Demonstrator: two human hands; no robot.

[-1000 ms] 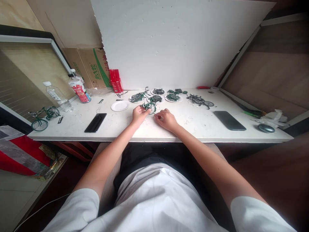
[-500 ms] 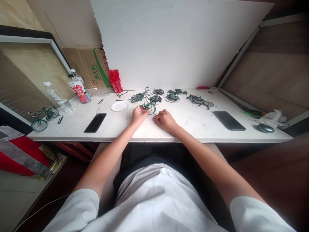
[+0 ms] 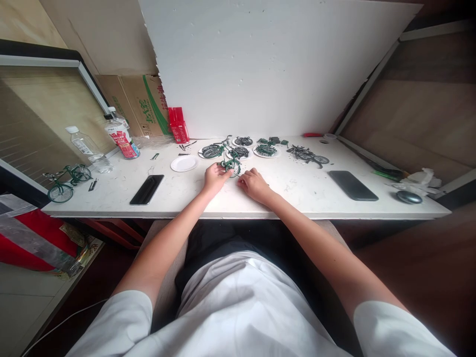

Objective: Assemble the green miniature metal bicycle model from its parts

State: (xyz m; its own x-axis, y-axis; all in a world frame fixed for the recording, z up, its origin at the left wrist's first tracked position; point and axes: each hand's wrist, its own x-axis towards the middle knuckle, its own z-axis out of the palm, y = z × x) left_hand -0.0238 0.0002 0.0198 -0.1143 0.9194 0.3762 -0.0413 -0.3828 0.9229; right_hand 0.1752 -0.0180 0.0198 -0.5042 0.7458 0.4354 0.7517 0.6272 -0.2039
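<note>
My left hand [image 3: 215, 178] grips a small green model bicycle [image 3: 232, 166] by its near end, with a spoked wheel beside the thumb. The bicycle stands tilted, its handlebar end pointing away from me. To the right of that wheel, my right hand [image 3: 255, 184] rests low over the table with thumb and fingers pinched together. Whatever is between those fingers is too small or hidden to make out. Just beyond the bicycle are white plates with green frames [image 3: 266, 148] and black wheels [image 3: 243, 141].
A finished-looking green model bicycle [image 3: 67, 181] stands at the left edge near bottles [image 3: 122, 139]. A bare white plate [image 3: 184, 163], a phone [image 3: 147, 189] and a red box [image 3: 179, 125] lie left. Black parts [image 3: 307, 156], a dark phone [image 3: 353, 186] and a mouse [image 3: 409, 197] are right.
The bicycle in my left hand has turned slightly, its far end shifting a little right and down. My right hand has moved slightly to the right, its fingers still pinched.
</note>
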